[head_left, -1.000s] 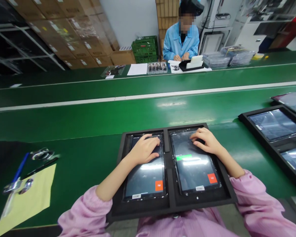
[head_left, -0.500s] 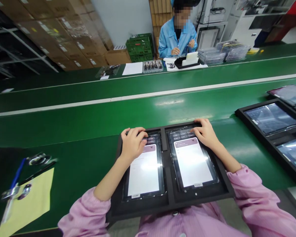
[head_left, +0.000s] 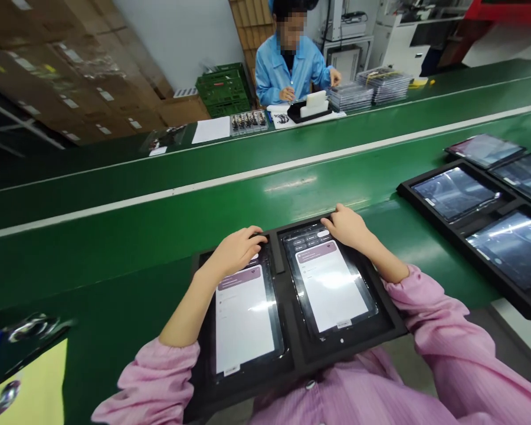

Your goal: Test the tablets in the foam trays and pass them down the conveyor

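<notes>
Green tabletop [head_left: 128, 307] runs across the head view, with stacked cartons [head_left: 79, 88] at 10 o'clock, green crates [head_left: 223, 88] at 11 and a co-worker in a blue jacket [head_left: 287, 68] at 12.

At 6 o'clock lies a black tray [head_left: 288, 321] with two compartments, the left tablet [head_left: 248, 319] in one and the right tablet [head_left: 331, 283] in the other. Both screens show a white page under a mauve banner; one second ago they were dark with red "Fail" boxes.

Left hand [head_left: 234, 251]: over the top of the left tablet, fingers loosely bent and apart, grasping nothing; contact with the glass cannot be confirmed. Right hand [head_left: 348, 227]: moved out to the far rim of the tray, thumb near the right tablet's top corner, fingers beyond the rim; whether it grips cannot be told. One second ago this hand was over the screen.

Second tray [head_left: 478, 223], also bearing tablets: 3 o'clock. Yellow paper [head_left: 44, 389]: 8 o'clock. One of the co-worker's hands is now beside the clear flat stacks [head_left: 351, 95], at 1 o'clock.
</notes>
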Demonstrator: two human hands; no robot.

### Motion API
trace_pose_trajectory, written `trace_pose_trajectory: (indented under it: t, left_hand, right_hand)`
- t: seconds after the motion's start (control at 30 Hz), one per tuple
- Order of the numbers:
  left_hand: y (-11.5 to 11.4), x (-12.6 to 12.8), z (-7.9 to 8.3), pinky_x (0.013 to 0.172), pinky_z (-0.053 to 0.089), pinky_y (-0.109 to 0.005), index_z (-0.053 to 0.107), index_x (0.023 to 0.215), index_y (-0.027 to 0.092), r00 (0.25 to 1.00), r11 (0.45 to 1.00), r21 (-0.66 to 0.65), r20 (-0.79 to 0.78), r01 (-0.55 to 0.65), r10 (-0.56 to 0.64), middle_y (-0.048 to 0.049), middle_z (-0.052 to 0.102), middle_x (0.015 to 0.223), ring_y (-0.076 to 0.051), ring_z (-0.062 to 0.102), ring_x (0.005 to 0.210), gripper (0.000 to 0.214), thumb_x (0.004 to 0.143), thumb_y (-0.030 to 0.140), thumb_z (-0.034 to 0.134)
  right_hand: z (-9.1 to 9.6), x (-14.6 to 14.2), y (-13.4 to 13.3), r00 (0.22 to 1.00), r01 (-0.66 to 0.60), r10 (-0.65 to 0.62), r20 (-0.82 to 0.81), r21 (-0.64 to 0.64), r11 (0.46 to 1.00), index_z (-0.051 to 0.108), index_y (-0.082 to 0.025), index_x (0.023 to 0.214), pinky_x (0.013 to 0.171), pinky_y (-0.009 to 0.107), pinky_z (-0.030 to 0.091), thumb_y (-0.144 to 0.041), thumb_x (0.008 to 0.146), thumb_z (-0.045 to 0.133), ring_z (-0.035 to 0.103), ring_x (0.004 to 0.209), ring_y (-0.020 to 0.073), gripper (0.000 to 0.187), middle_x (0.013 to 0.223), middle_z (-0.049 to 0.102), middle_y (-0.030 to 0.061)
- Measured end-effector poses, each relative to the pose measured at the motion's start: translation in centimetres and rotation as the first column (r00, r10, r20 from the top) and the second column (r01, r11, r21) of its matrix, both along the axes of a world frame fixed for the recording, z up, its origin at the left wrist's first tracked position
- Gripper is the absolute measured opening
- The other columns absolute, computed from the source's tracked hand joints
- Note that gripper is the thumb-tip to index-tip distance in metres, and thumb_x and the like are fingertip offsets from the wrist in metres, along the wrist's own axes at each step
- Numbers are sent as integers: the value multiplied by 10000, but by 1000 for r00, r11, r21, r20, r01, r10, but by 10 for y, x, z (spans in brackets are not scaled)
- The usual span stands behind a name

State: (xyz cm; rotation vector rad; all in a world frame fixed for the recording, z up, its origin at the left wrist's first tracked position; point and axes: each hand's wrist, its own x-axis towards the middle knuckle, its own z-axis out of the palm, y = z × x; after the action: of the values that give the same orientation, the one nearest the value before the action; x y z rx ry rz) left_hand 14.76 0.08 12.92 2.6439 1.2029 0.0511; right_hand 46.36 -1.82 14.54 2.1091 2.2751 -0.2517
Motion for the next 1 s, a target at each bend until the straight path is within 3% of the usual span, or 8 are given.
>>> trace_pose_trajectory:
  t: [0.17,0.3,0.47,0.53,0.7,0.87,0.93,1.0]
  left_hand:
    - [8,-10,2,939,500,-397,655,1001,242,996,991,-131,85,-20,31,-52,606,1340,-252,638,1070,470,981,444,231]
    - [16,-21,4,1017,462,-389,596,968,244,976,967,-253,212,-2,58,-46,627,1337,-285,599,1189,363,930,490,332]
    - [23,-32,3,1055,448,-416,580,995,240,967,936,-352,245,27,64,-79,604,1401,-326,580,1238,285,804,412,456]
    - [26,-35,1,1052,458,-417,589,998,243,970,936,-352,236,31,56,-86,606,1404,-334,589,1235,298,792,429,483]
    - [35,-44,-7,1043,481,-399,623,1040,273,982,950,-309,187,52,7,-58,606,1410,-339,594,1246,327,778,451,543]
    - [36,-44,-12,1047,482,-395,650,1067,299,978,951,-301,209,69,-5,-38,605,1403,-326,584,1263,374,885,553,444]
    - [30,-40,-14,1026,493,-420,662,1097,316,990,965,-261,140,19,18,-44,593,1403,-322,603,1234,430,895,601,413]
    - [23,-35,-14,1018,495,-454,657,1169,332,998,975,-221,44,-24,34,-57,560,1436,-328,602,1232,484,884,646,424]
  right_hand:
    - [11,11,15,996,-67,60,-60,-121,990,778,-104,977,846,295,465,-415,1013,489,679,941,242,427,1062,655,160]
    - [15,15,18,993,-84,67,-99,-176,981,779,-119,986,792,290,473,-539,933,606,684,888,231,457,1095,650,158]
    - [19,20,27,970,-200,157,-188,-237,951,774,-116,878,736,276,462,-720,855,603,635,1020,275,628,825,688,131]
    - [18,21,30,962,-233,187,-200,-237,943,770,-119,852,727,267,457,-744,815,634,615,1061,281,640,772,687,121]
    - [19,20,29,970,-206,167,-176,-240,949,765,-107,952,731,270,470,-734,737,727,620,1055,273,664,945,702,146]
    - [23,20,25,975,-151,100,-200,-262,953,739,-112,1008,761,297,493,-790,818,581,658,920,239,722,1092,649,164]
    - [24,17,22,978,-137,86,-189,-277,951,729,-127,1021,805,336,504,-807,842,514,662,909,247,735,1149,615,169]
    - [23,12,16,982,-166,136,-130,-255,953,708,-133,1069,888,413,496,-810,810,557,636,1014,305,741,1210,577,189]
